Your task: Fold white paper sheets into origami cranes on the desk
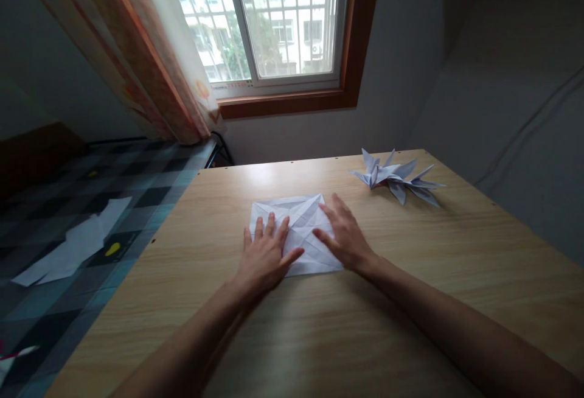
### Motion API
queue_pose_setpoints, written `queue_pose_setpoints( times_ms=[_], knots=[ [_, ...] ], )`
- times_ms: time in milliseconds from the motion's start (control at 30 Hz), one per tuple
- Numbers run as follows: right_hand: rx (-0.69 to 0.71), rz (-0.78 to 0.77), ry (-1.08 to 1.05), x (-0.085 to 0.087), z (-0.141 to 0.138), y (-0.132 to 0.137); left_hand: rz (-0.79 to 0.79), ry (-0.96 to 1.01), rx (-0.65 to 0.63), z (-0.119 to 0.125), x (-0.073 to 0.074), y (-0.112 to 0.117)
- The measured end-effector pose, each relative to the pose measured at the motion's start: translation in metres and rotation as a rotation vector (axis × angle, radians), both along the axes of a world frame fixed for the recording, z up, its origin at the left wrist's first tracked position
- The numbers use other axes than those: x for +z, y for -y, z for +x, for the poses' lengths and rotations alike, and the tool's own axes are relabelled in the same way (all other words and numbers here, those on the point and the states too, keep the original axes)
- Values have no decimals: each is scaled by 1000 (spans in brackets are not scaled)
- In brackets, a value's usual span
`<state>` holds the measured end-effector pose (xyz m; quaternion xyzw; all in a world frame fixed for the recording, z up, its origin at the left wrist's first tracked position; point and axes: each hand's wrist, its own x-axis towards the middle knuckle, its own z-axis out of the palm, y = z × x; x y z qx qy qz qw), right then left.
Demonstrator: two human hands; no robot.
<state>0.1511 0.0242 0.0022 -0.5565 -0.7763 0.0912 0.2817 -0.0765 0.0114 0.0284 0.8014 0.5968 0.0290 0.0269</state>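
A creased sheet of white paper (301, 227) lies spread out on the wooden table, with fold lines crossing its surface. My left hand (266, 255) rests over the sheet's left side, fingers spread and palm down. At the sheet's right edge is my right hand (345, 233), its thumb and fingers apart and its fingertips over the paper. Neither hand grips anything. Parts of the sheet are hidden under both hands. Toward the table's back right sit folded white paper cranes (387, 176), clustered together with pointed wings and tails; I cannot tell exactly how many.
The light wooden table (410, 300) has its far edge near the wall below a barred window (292, 20). To the left, a bed with a checkered cover (150, 173) holds loose white paper (77, 249). An orange-patterned curtain (150, 45) hangs beside the window.
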Motion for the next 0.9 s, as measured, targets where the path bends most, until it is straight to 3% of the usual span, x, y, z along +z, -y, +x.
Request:
queue_pose_setpoints(
  times_ms=[100, 167, 267, 367, 467, 533, 567, 633, 733, 767, 833, 900],
  knots=[
    [-345, 139, -228, 1, 26, -30, -7, -16, 42, -8, -10, -4],
    [-437, 161, -261, 1, 49, -51, -8, -22, 65, -29, -11, -18],
    [-455, 103, -231, -3, 76, -75, 6, -1, 73, -72, -6, -44],
    [-420, 59, -231, -7, 84, -83, 44, 38, 32, -112, 5, -63],
    [-399, 82, -290, -5, 79, -70, 120, 88, 50, -123, 19, -69],
    [-322, 104, -436, 1, 72, -52, 287, 369, 44, -104, 24, -66],
    [-261, 102, -516, 5, 67, -42, 300, 539, 51, -87, 25, -62],
    [-184, 93, -684, 13, 58, -22, 298, 642, 73, -42, 22, -51],
    [-129, 50, -894, 19, 44, 3, 149, 794, 13, 33, 10, -29],
    [-92, 11, -927, 18, 39, 9, 13, 993, -10, 55, 7, -22],
    [-24, -49, -971, 16, 30, 20, -205, 1316, -36, 87, 2, -11],
    [30, -82, -983, 12, 23, 27, -260, 1492, 10, 103, 1, -6]
  ],
)
